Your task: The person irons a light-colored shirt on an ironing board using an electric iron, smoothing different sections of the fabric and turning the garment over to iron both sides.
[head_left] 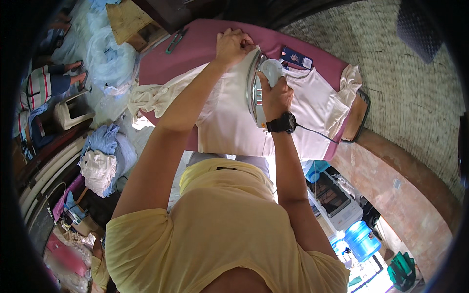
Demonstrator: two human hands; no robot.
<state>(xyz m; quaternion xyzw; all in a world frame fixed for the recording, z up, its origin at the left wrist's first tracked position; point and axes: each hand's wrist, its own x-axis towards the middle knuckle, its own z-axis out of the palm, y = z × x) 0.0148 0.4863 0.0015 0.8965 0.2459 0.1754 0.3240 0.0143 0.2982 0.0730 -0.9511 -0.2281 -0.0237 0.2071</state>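
Two hands of mine are at work over a cream garment (222, 115), spread across the maroon-covered bench (207, 36) in front of me. My right hand (278, 95) is closed around the pale handle of an iron (257, 105), which has a shiny rim and sits over the middle of the garment, its front end reaching toward the far edge. A black watch (282, 123) is strapped on that wrist, and a dark cord (317, 134) shows to its right, over the cloth.

My left hand (235, 47) is at the far edge of the garment, just ahead of the iron, its fingers bent inward in a narrow curl; I cannot tell whether they pinch the fabric. The garment bunches into loose folds at its left and right ends, while the part between lies flatter.

Beyond its edge, to the right of the iron, rests a dark blue packet (295, 58) with a white label. Green-handled snips (175, 42) lie on the maroon cover to the left of my left hand. Down on my left are a pale stool (73, 111) and a heap of blue and cream clothes (100, 166).
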